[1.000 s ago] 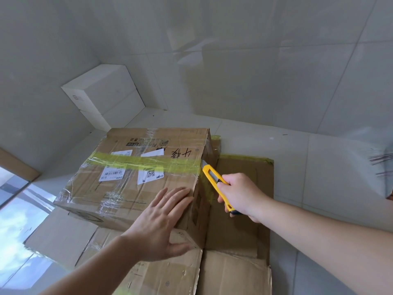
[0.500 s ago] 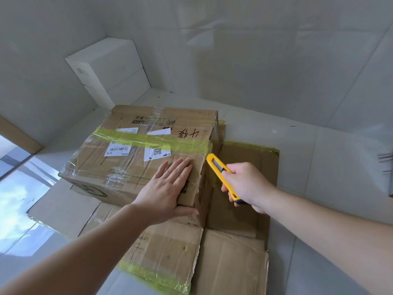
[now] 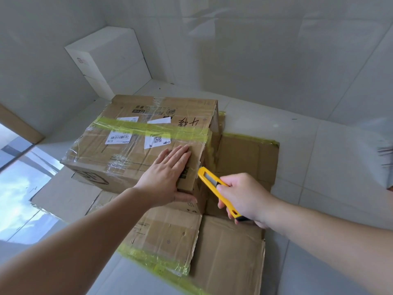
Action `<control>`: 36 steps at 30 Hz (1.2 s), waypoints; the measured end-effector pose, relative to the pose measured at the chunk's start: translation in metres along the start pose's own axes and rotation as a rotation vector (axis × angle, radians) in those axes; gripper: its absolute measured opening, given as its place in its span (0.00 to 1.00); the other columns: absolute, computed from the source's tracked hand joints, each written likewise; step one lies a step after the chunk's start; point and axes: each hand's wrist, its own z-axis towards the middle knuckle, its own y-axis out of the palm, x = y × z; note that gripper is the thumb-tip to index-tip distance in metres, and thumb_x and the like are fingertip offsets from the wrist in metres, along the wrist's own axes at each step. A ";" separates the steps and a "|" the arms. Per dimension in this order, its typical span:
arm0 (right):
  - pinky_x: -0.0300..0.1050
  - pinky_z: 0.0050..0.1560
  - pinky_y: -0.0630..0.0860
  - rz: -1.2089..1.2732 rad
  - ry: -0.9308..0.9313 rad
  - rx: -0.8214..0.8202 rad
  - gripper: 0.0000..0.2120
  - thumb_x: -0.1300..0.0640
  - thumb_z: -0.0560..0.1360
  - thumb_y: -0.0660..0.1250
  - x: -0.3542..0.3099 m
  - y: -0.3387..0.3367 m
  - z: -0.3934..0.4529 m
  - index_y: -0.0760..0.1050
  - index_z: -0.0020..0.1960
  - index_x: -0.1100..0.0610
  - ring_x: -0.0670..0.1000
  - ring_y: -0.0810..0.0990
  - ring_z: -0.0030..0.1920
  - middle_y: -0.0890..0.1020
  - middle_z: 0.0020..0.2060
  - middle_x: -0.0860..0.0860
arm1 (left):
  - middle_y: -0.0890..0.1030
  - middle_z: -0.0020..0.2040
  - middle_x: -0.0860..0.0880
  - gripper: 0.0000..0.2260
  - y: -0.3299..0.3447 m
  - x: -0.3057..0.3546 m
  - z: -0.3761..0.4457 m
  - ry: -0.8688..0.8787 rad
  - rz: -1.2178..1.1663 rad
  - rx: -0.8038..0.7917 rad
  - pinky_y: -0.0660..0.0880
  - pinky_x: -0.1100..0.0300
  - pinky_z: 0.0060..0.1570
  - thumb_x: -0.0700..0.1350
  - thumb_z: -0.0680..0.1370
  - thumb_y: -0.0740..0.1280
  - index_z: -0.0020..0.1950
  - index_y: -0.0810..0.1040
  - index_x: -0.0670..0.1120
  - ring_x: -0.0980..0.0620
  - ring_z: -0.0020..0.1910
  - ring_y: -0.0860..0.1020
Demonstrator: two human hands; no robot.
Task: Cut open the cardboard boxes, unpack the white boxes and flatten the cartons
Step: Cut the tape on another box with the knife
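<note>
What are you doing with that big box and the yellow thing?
A person is opening a taped cardboard box that sits on flattened cartons on the floor. The left hand lies flat on the box top, holding it steady. The right hand grips a yellow utility knife, its tip at the box's near right edge. The box is not open yet. Two white boxes are stacked in the corner.

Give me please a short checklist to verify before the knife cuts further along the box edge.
1. Left hand presses flat on the taped box: ok.
2. Right hand grips the yellow knife: ok.
3. Knife tip at the box's right top edge: ok.
4. Left fingers away from the blade: not ok, they lie near the tip.
5. How far the blade is out: cannot tell.
6. Box rests on flattened cartons: ok.
</note>
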 end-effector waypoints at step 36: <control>0.42 0.27 0.65 -0.243 -0.114 0.322 0.15 0.51 0.79 0.61 -0.059 0.041 0.086 0.66 0.37 0.59 0.51 0.66 0.30 0.66 0.31 0.52 | 0.66 0.70 0.42 0.30 0.008 -0.179 -0.064 -0.965 -0.116 0.216 0.54 0.45 0.71 0.65 0.77 0.52 0.72 0.64 0.46 0.43 0.71 0.61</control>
